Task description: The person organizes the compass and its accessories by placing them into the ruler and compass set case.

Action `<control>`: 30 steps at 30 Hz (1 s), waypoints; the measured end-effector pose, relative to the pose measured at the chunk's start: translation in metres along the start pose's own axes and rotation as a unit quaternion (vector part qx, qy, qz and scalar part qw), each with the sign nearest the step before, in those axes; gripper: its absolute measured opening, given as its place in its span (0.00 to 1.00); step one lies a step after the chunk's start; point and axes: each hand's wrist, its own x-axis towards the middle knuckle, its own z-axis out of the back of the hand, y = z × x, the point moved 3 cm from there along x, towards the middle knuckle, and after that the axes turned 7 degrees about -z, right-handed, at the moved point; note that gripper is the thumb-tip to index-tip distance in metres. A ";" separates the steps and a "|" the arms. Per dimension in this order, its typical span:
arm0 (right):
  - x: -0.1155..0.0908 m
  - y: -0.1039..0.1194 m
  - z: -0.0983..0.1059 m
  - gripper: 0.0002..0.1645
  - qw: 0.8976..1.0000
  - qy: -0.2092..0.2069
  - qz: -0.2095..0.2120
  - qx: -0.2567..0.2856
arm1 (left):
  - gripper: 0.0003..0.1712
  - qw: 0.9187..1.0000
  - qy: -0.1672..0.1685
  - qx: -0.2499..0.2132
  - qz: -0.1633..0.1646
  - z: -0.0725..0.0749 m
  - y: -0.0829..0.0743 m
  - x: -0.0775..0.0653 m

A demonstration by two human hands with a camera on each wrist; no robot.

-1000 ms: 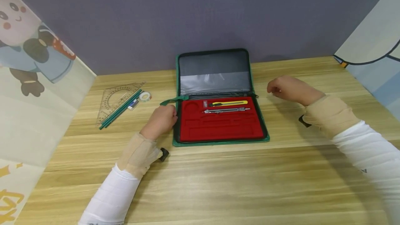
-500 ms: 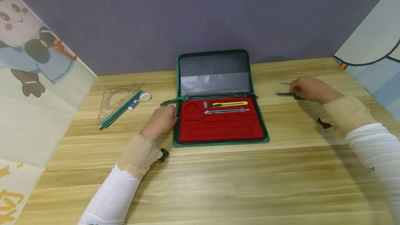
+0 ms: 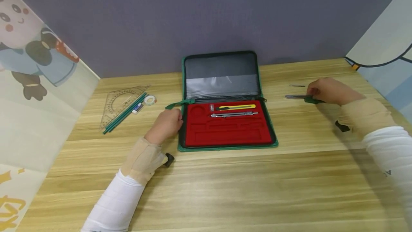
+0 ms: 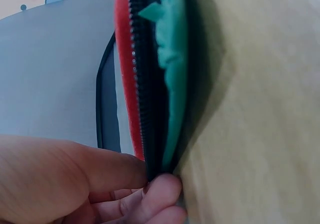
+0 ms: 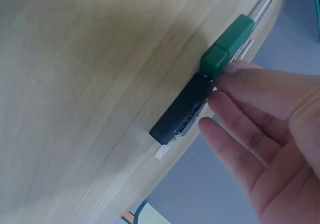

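Note:
A zip case (image 3: 225, 148) with green edging lies spread on the table, its red insert bearing moulded recesses. My left hand (image 3: 165, 124) pinches the case's left edge; in the left wrist view thumb and forefinger meet on the green edge (image 4: 175, 93) beside the zipper (image 4: 140, 83). My right hand (image 3: 333, 90), right of the case, pinches a green-and-black tool (image 5: 227, 46) with thin metal legs, low over the table. Its exact kind I cannot tell. In the insert sit a yellow utility knife (image 3: 239, 107), a metal drawing compass (image 3: 233, 114) and a small clear box (image 3: 211, 107).
A thin metal piece (image 3: 297, 85) lies beyond the tool. Left of the case are a clear set square (image 3: 107, 108), green pencils (image 3: 123, 115), an eraser (image 3: 137, 108) and a roll of tape (image 3: 150, 100). A grey panel (image 3: 219, 13) closes off the back.
My right hand has moved right, away from the case, to the green-and-black tool, which it pinches now. My left hand stays on the case's edge.

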 end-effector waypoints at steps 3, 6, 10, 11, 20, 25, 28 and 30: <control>0.001 -0.002 -0.002 0.09 1.000 0.012 -0.005 0.006 | 0.06 1.000 -0.001 0.004 0.001 0.000 -0.001 -0.001; 0.003 -0.005 -0.003 0.09 1.000 0.017 -0.005 0.006 | 0.05 1.000 0.001 0.004 0.002 0.000 -0.001 -0.001; 0.005 -0.008 -0.003 0.09 1.000 0.020 0.003 0.002 | 0.05 1.000 0.001 0.003 0.000 0.000 -0.001 -0.001; 0.005 -0.008 -0.003 0.09 1.000 0.022 0.005 0.001 | 0.05 1.000 0.001 0.003 0.000 0.000 -0.001 -0.001; 0.008 -0.009 -0.005 0.10 0.999 0.038 0.027 -0.020 | 0.06 1.000 0.008 0.002 0.004 0.000 -0.001 0.001; 0.007 -0.005 -0.004 0.09 0.999 0.041 0.023 -0.028 | 0.06 1.000 0.007 0.001 0.002 0.000 -0.002 0.000; 0.007 -0.001 -0.002 0.07 0.998 0.043 0.019 -0.032 | 0.05 1.000 0.007 0.002 0.003 0.001 -0.003 -0.001; 0.007 0.000 -0.002 0.07 0.998 0.043 0.021 -0.036 | 0.05 1.000 0.008 0.003 0.005 0.001 -0.003 -0.001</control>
